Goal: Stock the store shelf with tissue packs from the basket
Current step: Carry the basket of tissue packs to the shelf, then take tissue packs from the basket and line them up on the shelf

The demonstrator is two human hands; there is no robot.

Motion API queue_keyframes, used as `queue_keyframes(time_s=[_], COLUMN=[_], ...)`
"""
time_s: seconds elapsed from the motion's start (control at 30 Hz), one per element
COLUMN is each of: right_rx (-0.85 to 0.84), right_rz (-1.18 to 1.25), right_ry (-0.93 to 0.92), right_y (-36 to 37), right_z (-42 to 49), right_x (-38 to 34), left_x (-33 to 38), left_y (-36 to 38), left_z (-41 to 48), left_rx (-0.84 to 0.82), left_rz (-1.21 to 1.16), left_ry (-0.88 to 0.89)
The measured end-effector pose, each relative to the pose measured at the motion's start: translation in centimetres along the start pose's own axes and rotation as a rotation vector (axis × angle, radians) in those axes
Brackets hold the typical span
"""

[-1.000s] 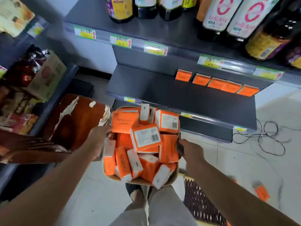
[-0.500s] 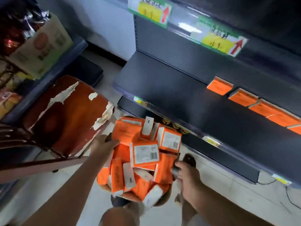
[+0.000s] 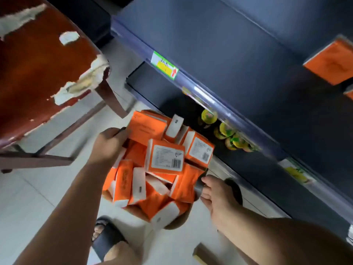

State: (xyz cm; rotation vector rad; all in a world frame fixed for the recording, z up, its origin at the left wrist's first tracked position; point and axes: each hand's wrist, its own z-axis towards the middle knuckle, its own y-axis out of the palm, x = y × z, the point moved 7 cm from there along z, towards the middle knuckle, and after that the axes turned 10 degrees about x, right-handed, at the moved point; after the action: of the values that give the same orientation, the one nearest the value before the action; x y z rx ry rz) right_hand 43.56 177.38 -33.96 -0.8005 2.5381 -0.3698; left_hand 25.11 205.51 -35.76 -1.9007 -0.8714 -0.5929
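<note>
Above pale floor tiles (image 3: 38, 197), the left hand (image 3: 108, 146) and right hand (image 3: 215, 197) grip opposite sides of the basket (image 3: 178, 222). It is heaped with orange tissue packs (image 3: 164, 159) and sits near the dark shelf (image 3: 229, 54), whose green-yellow price tag (image 3: 165, 66) is unreadable.

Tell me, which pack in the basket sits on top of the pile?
The middle pack, its barcode label facing up; it lies over the rest, while the other labelled pack sits toward the shelf.
</note>
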Motion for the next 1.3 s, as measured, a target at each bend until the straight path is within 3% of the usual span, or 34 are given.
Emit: queue_keyframes(time_s=[0.23, 0.37, 0.43, 0.53, 0.63, 0.7, 0.9, 1.17, 1.3], right_rx=[-0.077, -0.307, -0.322, -0.185, -0.061, -0.034, -0.034, -0.163, -0.205], right_rz=[-0.15, -0.407, -0.68, -1.072, -1.146, -1.159, -1.188, -1.127, -1.181], right_ry=[-0.105, -0.194, -0.395, -0.816, -1.084, -1.184, -1.195, -1.222, -1.223], right_y=[3.3, 4.4, 3.9, 3.1, 1.7, 1.0, 0.8, 3.5, 5.1], right_z=[5.8, 5.5, 4.4, 3.5, 3.2, 3.2, 4.1, 3.4, 3.8], right_x=[1.9, 2.2, 1.1, -2.5, -5.6, -6.8, -8.8, -9.0, -8.9], left_x=[-1.5, -0.9, -0.2, 1.5, 4.5, 5.4, 1.0, 0.7, 1.5], left_y=[2.4, 3.3, 3.3, 3.0, 2.5, 3.2, 5.1, 6.4, 6.5], left_z=[2.6, 2.4, 1.4, -0.2, -3.3, -5.4, -8.5, -8.8, -8.6], left_rx=[-0.051, -0.071, -0.037, 0.099, 0.256, 0.25, 0.034, 0.06, 0.045], left_rz=[0.082, 0.284, 0.464, 0.612, 0.659, 0.637, 0.591, 0.566, 0.392], left_ry=[0.103, 0.259, 0.37, 0.457, 0.564, 0.565, 0.337, 0.186, 0.153])
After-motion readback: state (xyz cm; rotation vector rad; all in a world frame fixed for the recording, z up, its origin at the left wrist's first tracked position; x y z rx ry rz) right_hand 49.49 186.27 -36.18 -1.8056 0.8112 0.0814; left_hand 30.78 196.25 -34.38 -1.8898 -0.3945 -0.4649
